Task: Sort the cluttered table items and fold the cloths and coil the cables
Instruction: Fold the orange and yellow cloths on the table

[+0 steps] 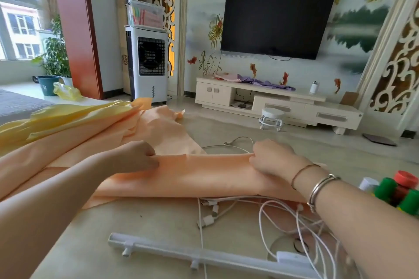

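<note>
nearest lies a white plastic rail [192,256] with small pegs, flat on the beige table [147,222]. just beyond it, tangled white charging cables [267,208] sprawl beside green and red bottle caps [399,190] at the right edge. past these, a peach cloth [192,174] lies folded into a long band; the left hand [138,156] pinches its upper edge, the right hand [274,156] grips the same edge further right. a yellow cloth [68,115] is heaped behind on the left. one more cable [235,145] loops beyond the fold.
</note>
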